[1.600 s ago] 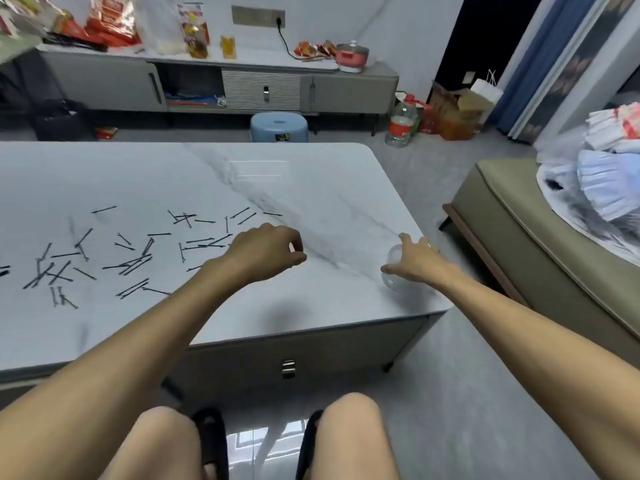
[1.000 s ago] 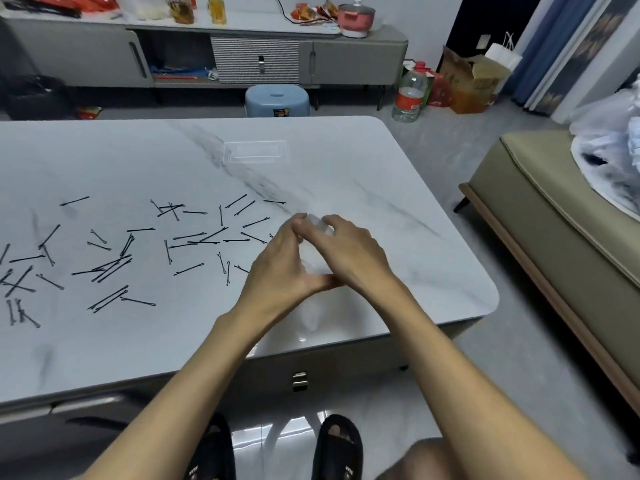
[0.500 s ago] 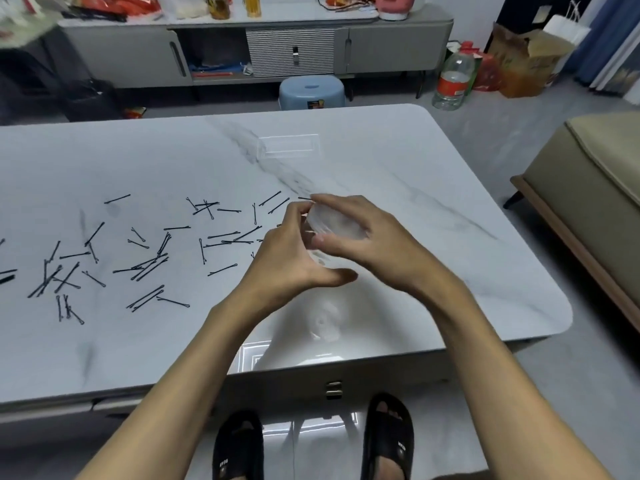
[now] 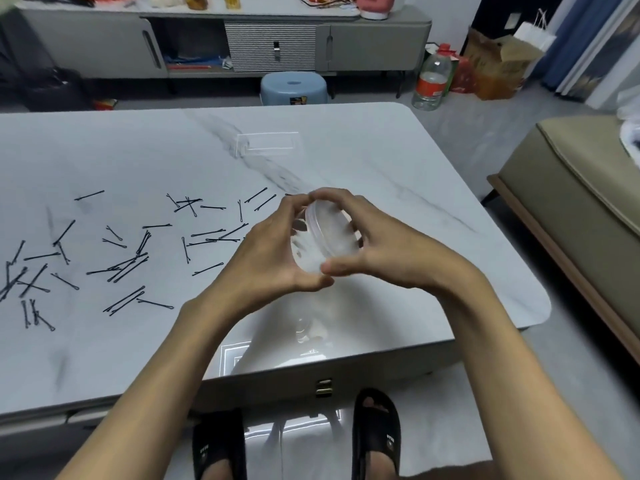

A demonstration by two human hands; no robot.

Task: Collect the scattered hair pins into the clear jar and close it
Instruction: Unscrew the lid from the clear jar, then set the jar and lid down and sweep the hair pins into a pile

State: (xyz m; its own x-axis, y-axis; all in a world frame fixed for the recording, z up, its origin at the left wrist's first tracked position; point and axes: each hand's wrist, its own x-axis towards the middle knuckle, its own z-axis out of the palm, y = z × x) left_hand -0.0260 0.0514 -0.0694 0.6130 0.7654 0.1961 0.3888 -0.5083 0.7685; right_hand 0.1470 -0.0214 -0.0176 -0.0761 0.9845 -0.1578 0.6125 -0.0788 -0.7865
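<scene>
A small clear jar (image 4: 304, 251) is held tilted above the white marble table (image 4: 398, 209), its round lid (image 4: 334, 230) facing up and to the right. My left hand (image 4: 273, 258) wraps the jar's body from the left. My right hand (image 4: 377, 244) grips the lid's rim with fingers above and thumb below. Several black hair pins (image 4: 128, 265) lie scattered flat on the table's left half, some crossing each other, a few partly hidden behind my left hand.
A clear flat rectangular box (image 4: 268, 143) lies further back on the table. Beyond the table stand a blue stool (image 4: 294, 88), a water bottle (image 4: 433, 81) and a grey cabinet (image 4: 270, 43). A sofa (image 4: 571, 202) runs along the right.
My right hand picked up the jar from the table's right edge and brought it to the middle. Both hands closed on it and raised it, right hand now on the lid.
</scene>
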